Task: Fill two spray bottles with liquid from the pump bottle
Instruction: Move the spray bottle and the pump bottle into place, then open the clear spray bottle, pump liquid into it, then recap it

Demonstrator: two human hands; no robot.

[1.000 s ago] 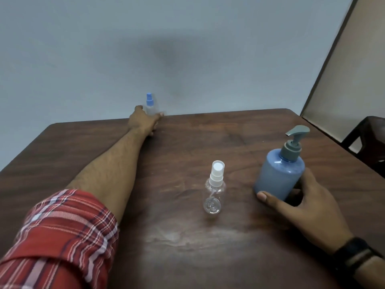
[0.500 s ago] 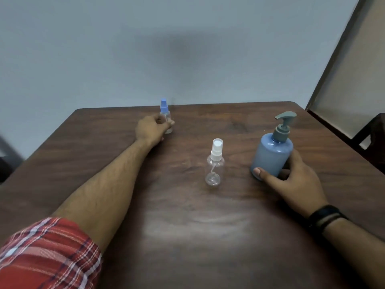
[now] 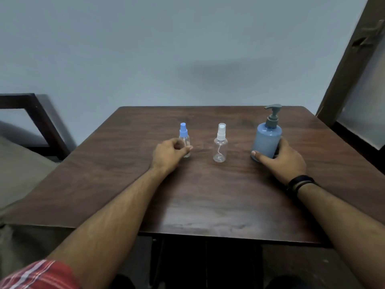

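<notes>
we note three bottles standing upright in a row across the middle of the bench [image 3: 208, 205], long axes vertical. our left hand [image 3: 169, 155] curls its fingers round the lower body of the blue-capped spray bottle [image 3: 184, 137] at the left end. the white-capped spray bottle [image 3: 220, 145] stands free between the two hands, touched by neither and slightly nearer the left one. our right hand [image 3: 281, 159] wraps the base of the blue pump bottle [image 3: 267, 140] at the right end, thumb across its near side, spout pointing left toward the spray bottles. both spray bottles are clear and look empty, dip tubes showing, caps on. the pump bottle is opaque, so we cannot tell its level. we judge filling not yet begun: a spray cap must come off first, and the left hand already has its bottle. a dark band [image 3: 300, 182] sits on the right wrist.
</notes>
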